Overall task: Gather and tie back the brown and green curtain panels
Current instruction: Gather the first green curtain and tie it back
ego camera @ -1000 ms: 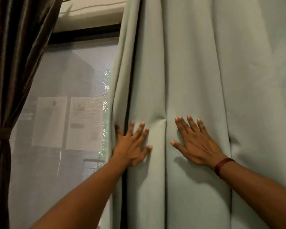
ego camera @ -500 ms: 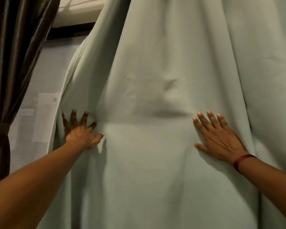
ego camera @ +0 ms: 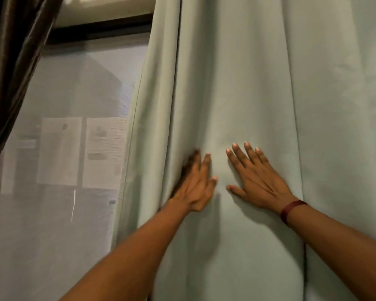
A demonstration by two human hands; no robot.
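Note:
The pale green curtain (ego camera: 258, 88) hangs over the right two thirds of the view, bunched into vertical folds along its left edge. My left hand (ego camera: 197, 185) presses flat on those folds with fingers spread, slightly blurred. My right hand (ego camera: 256, 179), with a dark red band at the wrist, lies flat on the fabric just to its right, fingers apart. Neither hand has fabric closed in it. The brown curtain (ego camera: 11, 68) hangs at the far left, drawn in toward the left edge.
Between the two curtains a sheer white net (ego camera: 59, 213) covers the window, with two paper sheets (ego camera: 83, 151) dimly showing behind it. A dark window frame bar (ego camera: 100, 29) runs across the top.
My left hand slid right across the green curtain from far left to beside my right hand, pushing the fabric into folds and uncovering the sheer net. My right hand shifted slightly left.

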